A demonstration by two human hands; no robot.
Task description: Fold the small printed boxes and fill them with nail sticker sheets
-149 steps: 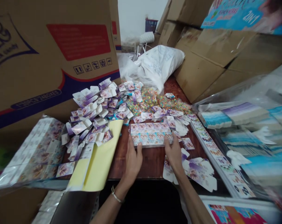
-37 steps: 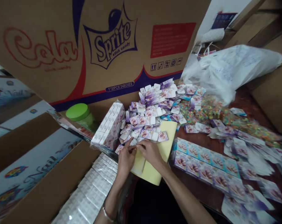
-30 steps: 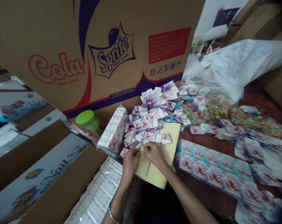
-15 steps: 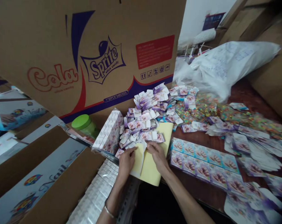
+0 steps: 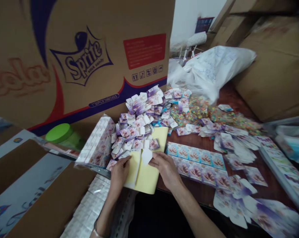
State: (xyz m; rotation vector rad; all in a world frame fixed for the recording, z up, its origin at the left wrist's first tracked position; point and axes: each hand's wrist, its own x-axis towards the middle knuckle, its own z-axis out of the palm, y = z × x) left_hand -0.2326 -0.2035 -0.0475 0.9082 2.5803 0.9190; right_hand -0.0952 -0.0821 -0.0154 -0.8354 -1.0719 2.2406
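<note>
My left hand [image 5: 119,173] is closed on the left edge of a small yellow paper sheet [image 5: 133,169], which has a whitish border. Between the thumb and fingers of my right hand [image 5: 167,168] is a small white paper piece [image 5: 147,156], tilted above the sheet's right side. A larger yellow sheet [image 5: 149,180] lies beneath both. Just beyond my hands rises a heap of small purple-and-white printed boxes [image 5: 137,122]. A clear-wrapped block of boxes [image 5: 98,142] stands to the left of the heap.
A big Sprite candy carton [image 5: 90,96] stands behind. On the right are rows of wrapped boxes [image 5: 201,165], flat unfolded boxes [image 5: 235,148], colourful small packets [image 5: 196,110] and a white sack [image 5: 216,71]. A green-lidded jar [image 5: 60,133] and an open carton [image 5: 48,185] are at left.
My right hand has drawn the white paper piece a little away from the small yellow sheet, showing more of its face. The view has swung right. My left hand keeps its grip.
</note>
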